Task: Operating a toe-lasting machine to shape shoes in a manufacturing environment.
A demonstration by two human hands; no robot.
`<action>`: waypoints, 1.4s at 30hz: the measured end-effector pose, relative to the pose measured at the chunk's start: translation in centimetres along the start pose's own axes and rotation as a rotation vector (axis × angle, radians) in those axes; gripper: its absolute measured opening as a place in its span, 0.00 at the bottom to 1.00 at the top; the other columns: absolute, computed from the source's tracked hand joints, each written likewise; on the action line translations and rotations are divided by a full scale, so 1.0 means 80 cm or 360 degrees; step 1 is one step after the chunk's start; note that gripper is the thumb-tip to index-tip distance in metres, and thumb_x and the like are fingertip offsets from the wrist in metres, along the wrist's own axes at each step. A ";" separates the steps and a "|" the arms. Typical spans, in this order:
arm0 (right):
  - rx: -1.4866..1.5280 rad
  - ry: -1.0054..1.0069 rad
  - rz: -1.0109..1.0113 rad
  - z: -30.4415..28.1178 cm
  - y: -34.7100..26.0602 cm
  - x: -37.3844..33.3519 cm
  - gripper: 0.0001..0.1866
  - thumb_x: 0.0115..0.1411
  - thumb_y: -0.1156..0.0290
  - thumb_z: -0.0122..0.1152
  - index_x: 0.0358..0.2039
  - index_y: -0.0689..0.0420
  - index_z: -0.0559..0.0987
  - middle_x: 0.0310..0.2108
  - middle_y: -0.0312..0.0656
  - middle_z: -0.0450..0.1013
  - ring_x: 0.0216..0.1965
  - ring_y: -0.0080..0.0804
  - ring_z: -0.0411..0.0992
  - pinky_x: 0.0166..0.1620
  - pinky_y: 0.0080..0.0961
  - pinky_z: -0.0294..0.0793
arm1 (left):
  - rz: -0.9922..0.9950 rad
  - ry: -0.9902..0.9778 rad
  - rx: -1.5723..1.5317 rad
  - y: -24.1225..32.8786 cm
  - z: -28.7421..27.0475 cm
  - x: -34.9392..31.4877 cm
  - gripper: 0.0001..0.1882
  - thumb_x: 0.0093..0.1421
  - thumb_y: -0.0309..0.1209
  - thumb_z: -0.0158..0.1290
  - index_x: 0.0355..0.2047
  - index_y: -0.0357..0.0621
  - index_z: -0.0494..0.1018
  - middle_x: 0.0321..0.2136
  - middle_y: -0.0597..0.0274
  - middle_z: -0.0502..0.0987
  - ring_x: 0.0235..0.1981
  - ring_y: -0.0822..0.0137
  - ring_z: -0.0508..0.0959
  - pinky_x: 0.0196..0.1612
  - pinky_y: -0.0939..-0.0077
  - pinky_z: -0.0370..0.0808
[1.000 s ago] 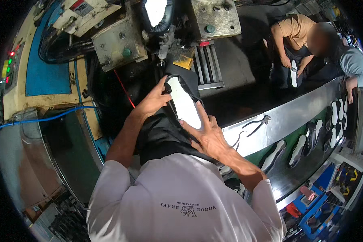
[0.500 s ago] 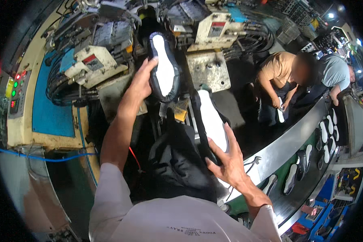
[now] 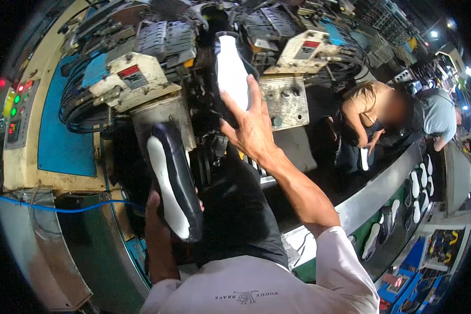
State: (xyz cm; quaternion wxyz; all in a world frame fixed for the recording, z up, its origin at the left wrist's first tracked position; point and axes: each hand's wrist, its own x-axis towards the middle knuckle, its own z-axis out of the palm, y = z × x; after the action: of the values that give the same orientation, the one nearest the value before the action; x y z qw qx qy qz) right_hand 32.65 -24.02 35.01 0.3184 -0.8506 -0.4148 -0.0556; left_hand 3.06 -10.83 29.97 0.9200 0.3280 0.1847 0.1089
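Two black shoe uppers with flat white undersides: one (image 3: 175, 178), its dark side smooth and glossy, sits tilted in a worker's left hand (image 3: 153, 204), fingers clamped about its lower end and partly hidden behind it. The other upper (image 3: 232, 68) stands at the machine's (image 3: 166, 44) middle, its lower end clamped by the right hand's (image 3: 252, 128) spread fingers. Beyond, a seated co-worker (image 3: 369, 107) holds a white-bottomed piece (image 3: 364, 159).

Hose (image 3: 68, 211) L — blue bins (image 3: 409, 290) R
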 end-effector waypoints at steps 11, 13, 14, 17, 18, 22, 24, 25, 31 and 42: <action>-0.0089 0.0004 -0.0083 0.034 0.001 -0.012 0.42 0.57 0.61 0.78 0.72 0.36 0.73 0.78 0.70 0.43 0.63 0.80 0.65 0.63 0.62 0.77 | -0.0304 0.0626 -0.0324 -0.092 -0.080 -0.124 0.48 0.71 0.68 0.48 0.67 0.32 0.66 0.49 0.36 0.82 0.47 0.37 0.85 0.51 0.38 0.85; -0.0592 0.0207 -0.0355 0.032 0.000 -0.009 0.40 0.57 0.55 0.78 0.71 0.39 0.75 0.79 0.66 0.46 0.71 0.81 0.56 0.70 0.66 0.66 | -0.0264 0.0742 -0.0144 -0.098 -0.072 -0.139 0.45 0.71 0.67 0.48 0.64 0.33 0.69 0.42 0.38 0.84 0.41 0.40 0.87 0.46 0.44 0.87; -0.0625 0.0200 -0.0475 0.030 0.000 -0.008 0.40 0.57 0.52 0.77 0.70 0.40 0.75 0.79 0.64 0.47 0.73 0.80 0.52 0.73 0.67 0.60 | -0.0288 0.0641 -0.0149 -0.101 -0.068 -0.144 0.40 0.74 0.62 0.47 0.64 0.36 0.70 0.46 0.42 0.84 0.45 0.44 0.86 0.50 0.47 0.85; -0.0685 0.0057 -0.0572 0.017 0.006 -0.009 0.42 0.60 0.50 0.75 0.73 0.43 0.71 0.78 0.58 0.52 0.77 0.76 0.47 0.72 0.65 0.63 | -0.0311 0.0549 -0.0119 -0.105 -0.060 -0.148 0.32 0.78 0.55 0.44 0.64 0.39 0.73 0.48 0.50 0.84 0.48 0.53 0.84 0.54 0.55 0.82; -0.0677 -0.0031 -0.0508 0.014 0.007 -0.010 0.43 0.60 0.50 0.75 0.74 0.42 0.70 0.78 0.58 0.52 0.77 0.77 0.48 0.69 0.65 0.69 | -0.0300 0.0551 -0.0146 -0.106 -0.059 -0.145 0.32 0.78 0.54 0.44 0.64 0.39 0.73 0.48 0.51 0.84 0.48 0.54 0.84 0.54 0.57 0.82; -0.0681 -0.0128 -0.0395 0.015 0.010 -0.003 0.43 0.61 0.52 0.75 0.75 0.40 0.67 0.76 0.58 0.54 0.75 0.83 0.48 0.58 0.62 0.86 | -0.0323 0.0649 -0.0052 -0.107 -0.049 -0.119 0.29 0.79 0.52 0.44 0.63 0.39 0.74 0.48 0.54 0.84 0.47 0.58 0.84 0.53 0.60 0.82; -0.0651 -0.0077 -0.0415 0.020 0.013 0.018 0.43 0.62 0.53 0.75 0.75 0.39 0.66 0.74 0.58 0.55 0.73 0.87 0.48 0.55 0.62 0.87 | -0.0361 0.0630 -0.0011 -0.107 -0.041 -0.101 0.29 0.79 0.51 0.44 0.62 0.39 0.74 0.48 0.55 0.84 0.47 0.59 0.84 0.53 0.61 0.82; -0.0639 -0.0093 -0.0410 0.024 0.015 0.034 0.43 0.62 0.53 0.75 0.75 0.39 0.66 0.74 0.58 0.55 0.73 0.87 0.48 0.55 0.62 0.87 | -0.0326 0.0624 0.0082 -0.106 -0.039 -0.089 0.28 0.79 0.51 0.45 0.62 0.39 0.75 0.48 0.56 0.84 0.46 0.60 0.84 0.53 0.62 0.81; -0.0647 -0.0073 -0.0388 0.037 0.031 0.141 0.41 0.61 0.53 0.76 0.72 0.44 0.71 0.69 0.61 0.61 0.71 0.87 0.53 0.50 0.60 0.89 | -0.0425 0.0766 0.0068 -0.123 -0.044 -0.017 0.24 0.74 0.52 0.55 0.54 0.43 0.81 0.41 0.62 0.86 0.39 0.65 0.84 0.46 0.68 0.81; -0.0598 0.0002 -0.0420 0.015 0.026 0.193 0.37 0.64 0.52 0.73 0.72 0.43 0.73 0.68 0.59 0.67 0.69 0.80 0.62 0.67 0.65 0.75 | -0.0561 0.0613 0.0164 -0.129 -0.042 0.058 0.24 0.75 0.53 0.54 0.51 0.44 0.82 0.38 0.63 0.85 0.37 0.66 0.83 0.44 0.69 0.80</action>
State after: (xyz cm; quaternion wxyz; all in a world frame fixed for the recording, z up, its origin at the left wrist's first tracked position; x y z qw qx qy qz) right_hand 44.00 -13.96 38.58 0.1445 -0.8333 -0.5045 -0.1736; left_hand 6.69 -15.29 19.69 0.8548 0.3105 0.4159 -0.0021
